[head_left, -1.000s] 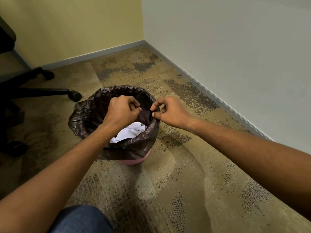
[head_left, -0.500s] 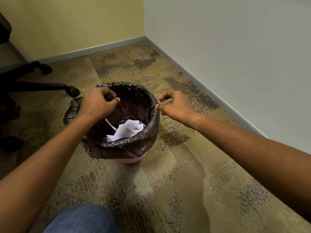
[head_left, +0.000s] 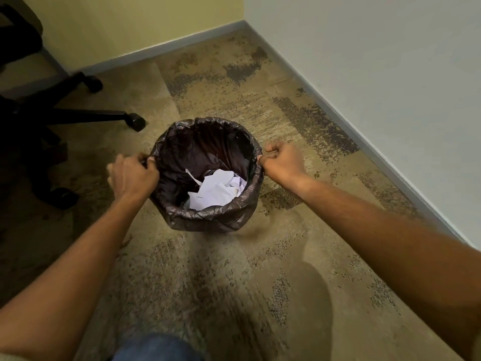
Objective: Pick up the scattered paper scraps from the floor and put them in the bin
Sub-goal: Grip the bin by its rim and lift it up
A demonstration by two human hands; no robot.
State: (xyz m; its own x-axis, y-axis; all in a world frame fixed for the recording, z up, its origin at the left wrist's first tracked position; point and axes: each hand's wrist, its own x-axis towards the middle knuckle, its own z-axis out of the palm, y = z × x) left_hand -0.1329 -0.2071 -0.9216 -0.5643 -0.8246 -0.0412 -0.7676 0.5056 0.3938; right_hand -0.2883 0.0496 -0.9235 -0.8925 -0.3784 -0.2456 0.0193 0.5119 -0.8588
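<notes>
A small bin lined with a dark plastic bag point(head_left: 208, 217) stands on the carpet in the middle of the head view. White paper scraps point(head_left: 216, 190) lie inside it, towards the near right. My left hand point(head_left: 131, 175) grips the bag's rim on the left side. On the opposite side, my right hand point(head_left: 282, 162) pinches the rim. The bag's mouth is stretched wide between the two hands. No scraps show on the visible floor.
A black office chair base with castors point(head_left: 135, 122) stands at the left, close to the bin. Walls with grey skirting point(head_left: 364, 142) meet in a corner behind and to the right. My knee in blue jeans point(head_left: 156, 347) is at the bottom edge.
My hands were together over the bin's right rim; they have moved apart, the left one to the left side, and the bag's mouth is spread open. The camera has shifted.
</notes>
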